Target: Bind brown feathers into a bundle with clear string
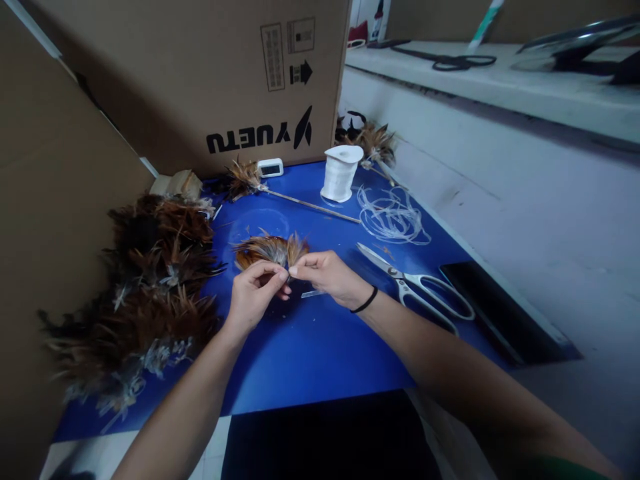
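Close together over the blue table [320,353], my two hands pinch at the base of a small fan of brown and grey feathers [267,249]. My left hand [257,291] has its thumb and forefinger pressed together at the lower edge of the feathers. Almost touching it, my right hand [333,275], with a black band on the wrist, pinches the base of a lighter tuft [296,248] at the fan's right end. The fingertips hide the feather bases. A short clear strip [313,293] lies under my right hand.
Feather bunches [160,300] pile up at the left. Scissors [400,275] and a dark phone-like slab [500,310] lie right, below clear strands [393,217]. A white spool [341,175], feathered stick [310,205] and white device [271,167] stand or lie before a cardboard box [200,73].
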{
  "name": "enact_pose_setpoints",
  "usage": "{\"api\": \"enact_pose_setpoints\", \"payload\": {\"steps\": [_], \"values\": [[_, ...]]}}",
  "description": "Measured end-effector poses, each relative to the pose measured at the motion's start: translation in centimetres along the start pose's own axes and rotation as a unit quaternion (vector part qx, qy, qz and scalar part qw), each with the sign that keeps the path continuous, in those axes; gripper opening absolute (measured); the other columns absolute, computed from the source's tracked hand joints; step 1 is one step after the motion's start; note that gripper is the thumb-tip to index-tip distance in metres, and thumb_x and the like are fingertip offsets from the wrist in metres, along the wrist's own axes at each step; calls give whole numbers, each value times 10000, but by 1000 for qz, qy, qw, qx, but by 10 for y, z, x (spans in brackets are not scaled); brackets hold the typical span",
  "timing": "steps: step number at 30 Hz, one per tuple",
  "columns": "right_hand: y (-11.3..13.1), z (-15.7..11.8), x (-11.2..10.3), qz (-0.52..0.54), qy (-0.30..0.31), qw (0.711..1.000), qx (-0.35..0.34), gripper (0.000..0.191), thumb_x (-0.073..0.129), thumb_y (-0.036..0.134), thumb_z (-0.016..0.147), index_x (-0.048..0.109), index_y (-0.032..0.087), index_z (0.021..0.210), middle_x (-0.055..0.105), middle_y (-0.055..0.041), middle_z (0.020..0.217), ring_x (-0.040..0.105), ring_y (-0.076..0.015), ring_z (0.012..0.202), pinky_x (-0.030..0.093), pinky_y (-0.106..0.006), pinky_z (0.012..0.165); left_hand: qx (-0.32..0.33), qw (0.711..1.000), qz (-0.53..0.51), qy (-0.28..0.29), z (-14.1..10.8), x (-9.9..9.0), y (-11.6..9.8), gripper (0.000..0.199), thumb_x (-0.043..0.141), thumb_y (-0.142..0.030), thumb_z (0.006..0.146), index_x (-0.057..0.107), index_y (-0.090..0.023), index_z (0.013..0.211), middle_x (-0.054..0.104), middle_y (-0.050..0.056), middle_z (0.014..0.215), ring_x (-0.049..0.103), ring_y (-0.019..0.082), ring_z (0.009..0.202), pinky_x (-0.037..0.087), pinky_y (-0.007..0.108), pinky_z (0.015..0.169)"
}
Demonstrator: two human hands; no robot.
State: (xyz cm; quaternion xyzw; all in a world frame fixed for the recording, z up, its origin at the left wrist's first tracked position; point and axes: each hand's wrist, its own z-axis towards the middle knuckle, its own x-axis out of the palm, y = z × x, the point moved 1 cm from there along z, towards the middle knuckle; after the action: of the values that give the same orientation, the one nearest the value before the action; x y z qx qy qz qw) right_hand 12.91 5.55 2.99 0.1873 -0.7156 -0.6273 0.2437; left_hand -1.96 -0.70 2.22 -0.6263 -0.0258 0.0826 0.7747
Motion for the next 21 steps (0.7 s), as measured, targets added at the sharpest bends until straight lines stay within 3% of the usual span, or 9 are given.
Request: {"api": "enact_pose_setpoints", "payload": {"steps": [7,14,21], "values": [[-6,2,4,26,-1,999,37,189,653,311,659,590,141,605,421,73,456,342,-41,452,250,-200,448,145,978,147,-35,-4,2,0,90,611,-249,782,634,-165,802,606,37,851,613,102,628,557,235,568],[-5,-2,5,46,5,993,106,200,606,301,712,529,161,593,281,116,364,184,-24,343,107,-190,355,316,894,316,-22,-4,-2,-1,94,609,-131,772,639,-183,845,659,45,868,633,132,812,537,245,711],[-6,0,1,64,40,985,155,155,584,212,714,513,157,588,298,108,326,188,-21,309,108,-175,326,376,861,339,39,-3,-5,4,174,606,-63,752,617,-180,880,698,48,932,655,126,847,530,247,776]]}}
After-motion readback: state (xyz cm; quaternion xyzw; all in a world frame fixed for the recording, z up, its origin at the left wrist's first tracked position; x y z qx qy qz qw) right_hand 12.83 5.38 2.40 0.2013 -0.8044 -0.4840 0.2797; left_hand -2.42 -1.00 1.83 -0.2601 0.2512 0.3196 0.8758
